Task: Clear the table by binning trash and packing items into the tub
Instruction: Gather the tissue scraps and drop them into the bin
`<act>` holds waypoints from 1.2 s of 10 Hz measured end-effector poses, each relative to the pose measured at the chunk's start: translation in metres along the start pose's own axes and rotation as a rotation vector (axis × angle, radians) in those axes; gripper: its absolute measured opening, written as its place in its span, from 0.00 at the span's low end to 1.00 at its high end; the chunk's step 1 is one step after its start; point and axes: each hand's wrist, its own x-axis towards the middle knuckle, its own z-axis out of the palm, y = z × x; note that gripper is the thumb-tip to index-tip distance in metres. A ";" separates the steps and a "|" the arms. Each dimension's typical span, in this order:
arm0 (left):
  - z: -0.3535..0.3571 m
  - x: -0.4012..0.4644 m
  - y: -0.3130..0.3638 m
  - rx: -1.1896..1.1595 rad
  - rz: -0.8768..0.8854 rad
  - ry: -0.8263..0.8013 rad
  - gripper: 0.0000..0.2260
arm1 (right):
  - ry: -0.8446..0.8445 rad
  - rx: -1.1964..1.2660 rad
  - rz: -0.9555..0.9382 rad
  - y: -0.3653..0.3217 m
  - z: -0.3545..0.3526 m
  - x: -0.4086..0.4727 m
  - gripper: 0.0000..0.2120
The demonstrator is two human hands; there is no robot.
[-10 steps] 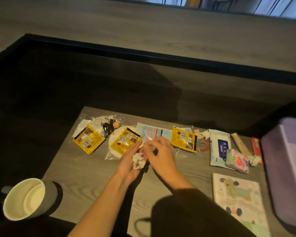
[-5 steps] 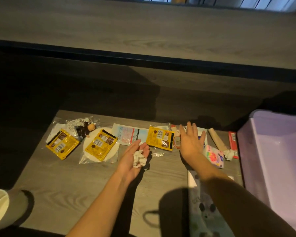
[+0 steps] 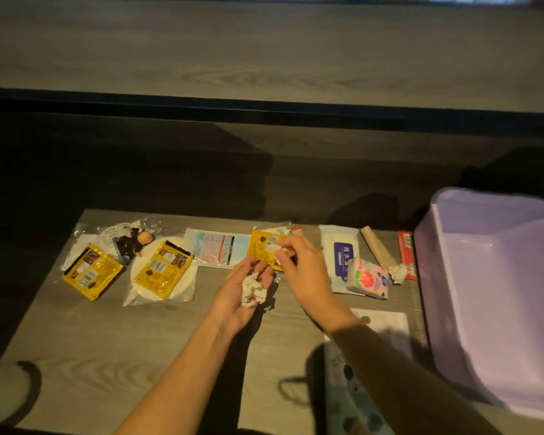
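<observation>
My left hand (image 3: 239,296) lies palm up over the table's middle and cups a crumpled white tissue wad (image 3: 252,290). My right hand (image 3: 305,271) hovers just right of it, fingertips pinched on a small white tissue scrap (image 3: 276,248) above a yellow packet (image 3: 263,248). The lilac tub (image 3: 496,296) stands at the table's right end. Two more yellow packets (image 3: 90,271) (image 3: 164,267) lie to the left. Another tissue scrap (image 3: 398,273) rests near the tub.
On the wooden table (image 3: 107,340) lie a white wipes pack (image 3: 341,252), a floral tissue pack (image 3: 368,279), a paper-wrapped stick (image 3: 377,248), a red sachet (image 3: 406,251), a small figurine (image 3: 132,244), a blue-and-white leaflet (image 3: 215,250) and a patterned notebook (image 3: 358,403). A grey bin (image 3: 0,390) is at far left.
My right hand reached right toward the wipes pack, then came back left with a small tissue scrap pinched in its fingers. The left hand kept cupping the wad. The view shifted right.
</observation>
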 end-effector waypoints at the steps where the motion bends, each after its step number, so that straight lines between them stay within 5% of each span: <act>1: 0.009 0.000 -0.012 0.068 -0.090 -0.133 0.11 | -0.058 -0.103 -0.024 -0.009 -0.001 -0.032 0.07; 3: 0.022 0.003 -0.044 0.093 -0.163 -0.174 0.08 | 0.074 -0.110 -0.014 0.022 -0.019 -0.059 0.11; 5: 0.046 0.002 -0.065 0.129 -0.131 -0.102 0.09 | 0.366 0.021 0.265 0.063 -0.075 -0.046 0.13; 7: 0.064 0.004 -0.075 0.193 -0.115 -0.101 0.09 | 0.153 -0.214 0.421 0.115 -0.090 -0.029 0.21; 8: 0.070 0.001 -0.076 0.210 -0.096 -0.087 0.08 | 0.269 -0.088 0.665 0.120 -0.085 -0.028 0.11; 9: 0.070 -0.001 -0.077 0.215 -0.085 -0.080 0.09 | 0.190 -0.205 0.553 0.108 -0.092 -0.037 0.03; 10: 0.068 -0.002 -0.080 0.219 -0.085 -0.105 0.08 | 0.305 -0.084 0.347 0.097 -0.097 -0.050 0.10; 12: 0.071 -0.011 -0.108 0.297 -0.169 -0.212 0.13 | 0.118 0.327 0.205 0.037 -0.078 -0.110 0.14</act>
